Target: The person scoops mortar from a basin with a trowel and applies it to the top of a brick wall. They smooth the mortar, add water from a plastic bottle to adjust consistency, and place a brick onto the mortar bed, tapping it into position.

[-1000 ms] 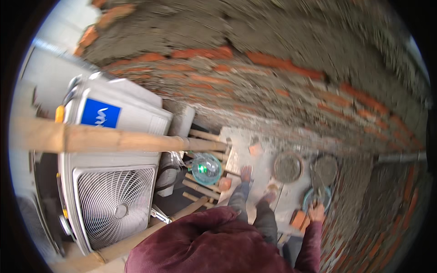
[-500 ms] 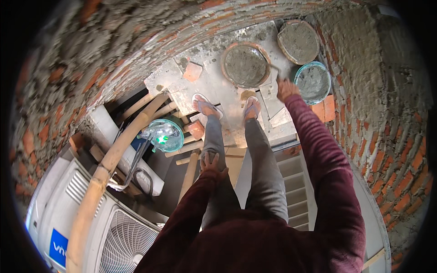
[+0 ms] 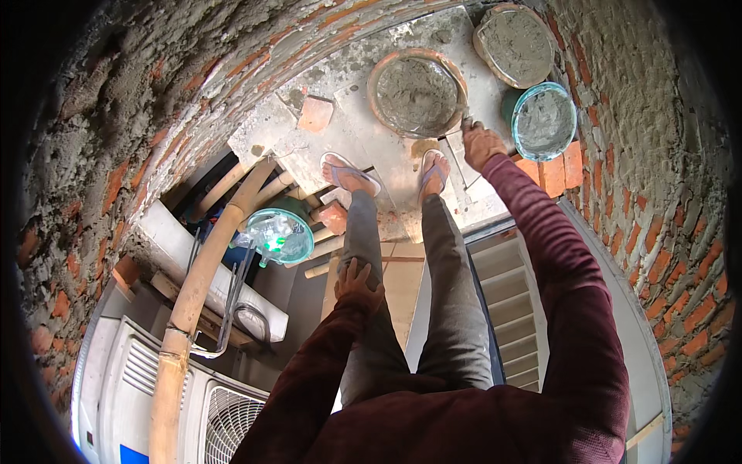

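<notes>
My right hand [image 3: 483,145] grips a tool, probably a trowel [image 3: 466,120], mostly hidden by the fingers, at the right rim of a round clay-coloured pan of grey mortar [image 3: 417,97]. Just right of it are a teal bucket of grey mix [image 3: 543,122], resting by red bricks [image 3: 552,173], and a second mortar pan [image 3: 512,45] behind. My left hand [image 3: 357,284] rests spread on my left thigh. My feet in flip-flops stand on a stained board platform [image 3: 348,108], near a loose brick piece [image 3: 315,114].
Bamboo poles [image 3: 179,332], a clear-topped teal container [image 3: 275,236] and an air-conditioner unit [image 3: 131,387] lie left. Stairs [image 3: 506,325] drop below me at right, beside the platform edge. Rough brick walls [image 3: 657,193] enclose the space on both sides.
My view has swung round from the wall and unit toward the platform. Since half a second ago, my right hand has shifted slightly up and left toward the middle pan.
</notes>
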The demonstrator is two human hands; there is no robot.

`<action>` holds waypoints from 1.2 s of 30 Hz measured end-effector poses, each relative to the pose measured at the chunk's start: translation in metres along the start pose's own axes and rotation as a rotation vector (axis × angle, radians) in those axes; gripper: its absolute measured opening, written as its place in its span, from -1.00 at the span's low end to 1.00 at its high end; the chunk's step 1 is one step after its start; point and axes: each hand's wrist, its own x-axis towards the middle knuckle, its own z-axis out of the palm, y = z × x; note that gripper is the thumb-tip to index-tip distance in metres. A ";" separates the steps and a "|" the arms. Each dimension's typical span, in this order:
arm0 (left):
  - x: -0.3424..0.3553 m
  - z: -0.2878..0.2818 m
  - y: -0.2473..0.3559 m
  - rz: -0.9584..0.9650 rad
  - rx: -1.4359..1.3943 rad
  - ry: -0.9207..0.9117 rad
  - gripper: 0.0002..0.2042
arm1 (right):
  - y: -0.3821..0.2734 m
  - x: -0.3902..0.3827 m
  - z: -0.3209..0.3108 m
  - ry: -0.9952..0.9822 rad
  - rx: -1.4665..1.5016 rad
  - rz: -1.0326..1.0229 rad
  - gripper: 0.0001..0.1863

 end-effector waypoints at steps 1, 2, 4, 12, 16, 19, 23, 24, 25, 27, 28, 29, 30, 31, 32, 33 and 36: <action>-0.001 -0.001 -0.001 0.025 0.013 0.017 -0.40 | -0.004 -0.005 -0.019 -0.021 0.032 0.019 -0.51; 0.002 -0.004 -0.002 0.063 0.035 0.031 -0.40 | -0.009 0.002 -0.017 0.033 0.068 0.027 -0.51; 0.006 -0.005 -0.004 0.054 0.072 0.016 -0.41 | -0.017 0.030 -0.014 0.139 0.136 0.042 -0.51; 0.013 -0.011 -0.009 0.058 0.041 -0.006 -0.43 | -0.006 0.013 -0.009 -0.164 0.105 -0.045 -0.60; 0.015 -0.019 -0.005 0.020 0.048 -0.053 -0.42 | 0.023 -0.004 0.025 -0.148 0.371 0.148 -0.56; 0.016 -0.022 -0.004 0.006 0.065 -0.074 -0.42 | 0.006 0.011 0.028 -0.315 0.630 0.225 -0.56; 0.022 -0.029 -0.007 0.026 0.087 -0.100 -0.42 | -0.024 0.067 0.066 -0.284 0.571 -0.161 -0.72; 0.021 -0.028 -0.008 0.039 0.082 -0.088 -0.44 | -0.033 0.075 0.057 -0.288 0.635 -0.158 -0.69; 0.020 -0.026 -0.009 0.052 0.075 -0.076 -0.46 | -0.034 0.083 0.057 -0.357 0.877 -0.104 -0.67; 0.021 -0.025 -0.009 0.060 0.079 -0.088 -0.46 | -0.032 0.101 0.058 -0.543 1.533 0.101 -0.65; 0.019 -0.026 -0.006 0.047 0.087 -0.115 -0.45 | -0.032 0.108 0.060 -0.674 1.944 0.249 -0.65; 0.018 -0.028 -0.004 0.035 0.096 -0.141 -0.43 | -0.030 0.110 0.065 -0.761 2.250 0.175 -0.68; 0.019 -0.028 -0.003 0.036 0.094 -0.132 -0.44 | -0.025 0.110 0.070 -0.845 2.556 0.091 -0.71; 0.018 -0.029 -0.003 0.043 0.093 -0.126 -0.44 | -0.019 0.106 0.075 -0.919 2.864 -0.003 -0.73; 0.018 -0.030 -0.003 0.051 0.093 -0.119 -0.44 | -0.014 0.102 0.080 -0.983 3.171 -0.117 -0.75; 0.018 -0.030 -0.002 0.052 0.096 -0.113 -0.45 | -0.013 0.097 0.086 -0.923 3.274 -0.337 -0.68; 0.019 -0.034 0.003 0.068 0.103 -0.095 -0.46 | -0.007 0.078 0.097 -0.677 3.373 -0.573 -0.51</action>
